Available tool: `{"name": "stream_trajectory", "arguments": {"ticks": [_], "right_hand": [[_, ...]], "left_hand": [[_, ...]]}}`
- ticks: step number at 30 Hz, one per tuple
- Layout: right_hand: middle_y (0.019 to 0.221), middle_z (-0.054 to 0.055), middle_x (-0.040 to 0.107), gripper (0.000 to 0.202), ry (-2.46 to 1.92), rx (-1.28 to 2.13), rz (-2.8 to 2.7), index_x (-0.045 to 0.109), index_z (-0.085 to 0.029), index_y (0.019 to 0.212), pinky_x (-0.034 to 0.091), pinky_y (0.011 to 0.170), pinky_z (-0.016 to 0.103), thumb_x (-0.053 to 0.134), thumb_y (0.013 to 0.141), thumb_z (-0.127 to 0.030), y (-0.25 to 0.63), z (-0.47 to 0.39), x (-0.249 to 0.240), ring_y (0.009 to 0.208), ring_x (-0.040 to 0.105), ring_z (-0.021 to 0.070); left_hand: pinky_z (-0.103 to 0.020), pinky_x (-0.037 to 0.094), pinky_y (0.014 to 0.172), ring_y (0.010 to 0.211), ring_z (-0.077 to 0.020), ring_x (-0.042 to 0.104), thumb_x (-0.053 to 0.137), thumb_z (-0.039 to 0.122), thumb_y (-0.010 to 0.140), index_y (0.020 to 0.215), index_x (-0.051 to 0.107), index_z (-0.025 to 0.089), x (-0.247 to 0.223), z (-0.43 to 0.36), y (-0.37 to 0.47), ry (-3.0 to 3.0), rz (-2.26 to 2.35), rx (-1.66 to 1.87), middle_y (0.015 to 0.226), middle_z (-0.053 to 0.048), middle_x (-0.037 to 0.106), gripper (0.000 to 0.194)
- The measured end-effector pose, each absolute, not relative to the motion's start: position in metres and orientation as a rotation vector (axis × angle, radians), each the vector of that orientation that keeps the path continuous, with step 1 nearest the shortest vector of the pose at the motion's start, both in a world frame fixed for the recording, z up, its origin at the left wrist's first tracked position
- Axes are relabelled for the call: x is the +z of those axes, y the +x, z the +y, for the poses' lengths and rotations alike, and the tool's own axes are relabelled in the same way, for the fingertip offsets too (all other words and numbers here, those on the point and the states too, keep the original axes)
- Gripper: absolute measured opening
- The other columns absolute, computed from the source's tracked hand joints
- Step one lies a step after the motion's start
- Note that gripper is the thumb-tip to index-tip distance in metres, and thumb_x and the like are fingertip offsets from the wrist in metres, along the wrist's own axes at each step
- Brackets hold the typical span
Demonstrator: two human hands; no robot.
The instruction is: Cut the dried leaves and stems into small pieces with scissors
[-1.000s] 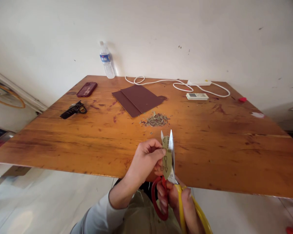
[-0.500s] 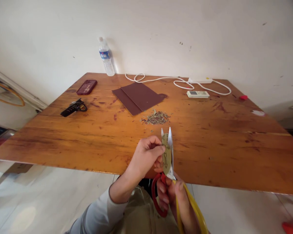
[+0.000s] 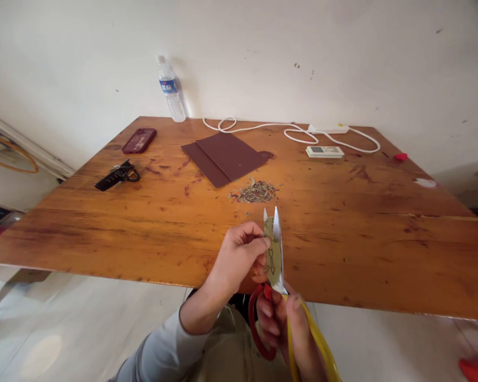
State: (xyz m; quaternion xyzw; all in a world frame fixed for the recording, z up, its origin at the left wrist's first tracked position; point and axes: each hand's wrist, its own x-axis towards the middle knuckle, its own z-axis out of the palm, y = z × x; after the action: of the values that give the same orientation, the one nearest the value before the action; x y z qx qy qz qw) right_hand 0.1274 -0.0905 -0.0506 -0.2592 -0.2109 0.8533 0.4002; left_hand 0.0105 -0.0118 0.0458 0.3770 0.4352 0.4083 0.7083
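My left hand point(image 3: 241, 254) pinches a small olive-tan piece of sheet point(image 3: 274, 260) with a printed arrow; it looks like sandpaper seen from the back. Wrapped round the red and yellow handles of a pair of scissors point(image 3: 278, 233) is my right hand point(image 3: 298, 329). The blades point away from me, slightly apart, with the piece between or against them. Just beyond the tips lies a heap of small clippings point(image 3: 257, 191) on the wooden table point(image 3: 362, 228).
Two dark red-brown sheets point(image 3: 231, 156) overlap behind the clippings. On the left are a phone point(image 3: 139, 140), a black holder-like object point(image 3: 117, 175) and a plastic bottle point(image 3: 171, 93) by the wall. Towards the back right lie a white remote point(image 3: 324, 152) and a power strip point(image 3: 329, 128) with its cord.
The view has shifted slightly. The scissor blades have closed a little, and the olive-tan piece has turned slightly between them. Both hands keep their grip.
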Motion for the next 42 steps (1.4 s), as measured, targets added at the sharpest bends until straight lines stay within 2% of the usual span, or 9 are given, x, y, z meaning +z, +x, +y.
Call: {"name": "stream_trajectory", "arguments": {"ticks": [1, 4, 7, 13, 21, 30, 33, 36, 42], "right_hand": [[0.05, -0.01, 0.038, 0.067, -0.679, 2.097, -0.502, 0.05, -0.023, 0.064, 0.033, 0.033, 0.019, 0.064, 0.054, -0.088, 0.127, -0.091, -0.051, 0.034, 0.023, 0.0041], [0.046, -0.011, 0.036, 0.07, -0.581, 2.28, -0.555, 0.048, -0.024, 0.061, 0.034, 0.029, 0.022, 0.066, 0.045, -0.09, 0.128, -0.086, -0.05, 0.03, 0.025, 0.0052], [0.044, -0.011, 0.034, 0.07, -0.546, 2.341, -0.585, 0.046, -0.024, 0.058, 0.032, 0.028, 0.021, 0.066, 0.045, -0.09, 0.126, -0.084, -0.048, 0.028, 0.026, 0.0053], [0.046, -0.011, 0.032, 0.066, -0.798, 1.965, -0.47, 0.051, -0.021, 0.064, 0.022, 0.033, 0.017, 0.061, 0.062, -0.086, 0.12, -0.108, -0.036, 0.035, 0.022, 0.0045], [0.048, -0.01, 0.042, 0.065, -0.784, 1.991, -0.441, 0.05, -0.021, 0.065, 0.027, 0.028, 0.015, 0.071, 0.054, -0.082, 0.121, -0.102, -0.029, 0.033, 0.023, 0.0029], [0.056, -0.01, 0.04, 0.061, -0.959, 1.78, -0.452, 0.05, -0.021, 0.073, 0.024, 0.029, 0.012, 0.061, 0.068, -0.081, 0.115, -0.107, -0.013, 0.037, 0.019, 0.0022], [0.06, -0.008, 0.041, 0.059, -0.981, 1.738, -0.478, 0.056, -0.021, 0.084, 0.025, 0.029, 0.012, 0.059, 0.073, -0.079, 0.115, -0.105, -0.009, 0.04, 0.02, 0.0031], [0.058, -0.009, 0.039, 0.066, -1.017, 1.732, -0.484, 0.06, -0.019, 0.095, 0.024, 0.027, 0.012, 0.057, 0.073, -0.081, 0.115, -0.102, -0.005, 0.04, 0.017, 0.0033], [0.058, -0.009, 0.041, 0.069, -1.098, 1.76, -0.438, 0.059, -0.02, 0.095, 0.028, 0.028, 0.013, 0.057, 0.069, -0.084, 0.116, -0.098, 0.0, 0.039, 0.021, 0.0031]], "left_hand": [[-0.02, 0.034, 0.034, 0.034, -0.0075, 0.04, 0.065, 0.024, 0.069, 0.059, 0.049, 0.019, 0.046, -0.012, 0.011, 0.832, 0.962, 0.908, 0.044, 0.006, 0.048, 0.02], [-0.02, 0.033, 0.034, 0.034, -0.0073, 0.04, 0.066, 0.025, 0.069, 0.059, 0.049, 0.019, 0.045, -0.011, 0.011, 0.813, 0.953, 0.905, 0.044, 0.006, 0.048, 0.021], [-0.02, 0.032, 0.033, 0.034, -0.0074, 0.039, 0.066, 0.025, 0.068, 0.059, 0.048, 0.02, 0.046, -0.01, 0.012, 0.781, 0.938, 0.893, 0.044, 0.007, 0.047, 0.021], [-0.02, 0.033, 0.035, 0.034, -0.0073, 0.039, 0.065, 0.023, 0.068, 0.059, 0.048, 0.02, 0.047, -0.01, 0.012, 0.788, 0.945, 0.902, 0.043, 0.006, 0.047, 0.02], [-0.019, 0.031, 0.035, 0.035, -0.0064, 0.037, 0.064, 0.022, 0.068, 0.059, 0.049, 0.02, 0.045, -0.009, 0.013, 0.766, 0.936, 0.897, 0.045, 0.007, 0.047, 0.018], [-0.018, 0.029, 0.034, 0.037, -0.006, 0.035, 0.064, 0.021, 0.068, 0.06, 0.047, 0.02, 0.043, -0.004, 0.017, 0.688, 0.884, 0.883, 0.044, 0.008, 0.043, 0.019], [-0.018, 0.028, 0.032, 0.036, -0.0062, 0.034, 0.066, 0.023, 0.067, 0.062, 0.045, 0.021, 0.039, -0.002, 0.019, 0.647, 0.859, 0.87, 0.045, 0.009, 0.041, 0.022], [-0.017, 0.026, 0.03, 0.035, -0.0065, 0.033, 0.068, 0.025, 0.067, 0.063, 0.043, 0.022, 0.035, 0.0, 0.02, 0.626, 0.848, 0.87, 0.045, 0.009, 0.04, 0.026], [-0.016, 0.027, 0.032, 0.036, -0.0062, 0.035, 0.067, 0.023, 0.069, 0.066, 0.044, 0.021, 0.027, 0.006, 0.021, 0.6, 0.802, 0.887, 0.045, 0.01, 0.039, 0.024]]}}
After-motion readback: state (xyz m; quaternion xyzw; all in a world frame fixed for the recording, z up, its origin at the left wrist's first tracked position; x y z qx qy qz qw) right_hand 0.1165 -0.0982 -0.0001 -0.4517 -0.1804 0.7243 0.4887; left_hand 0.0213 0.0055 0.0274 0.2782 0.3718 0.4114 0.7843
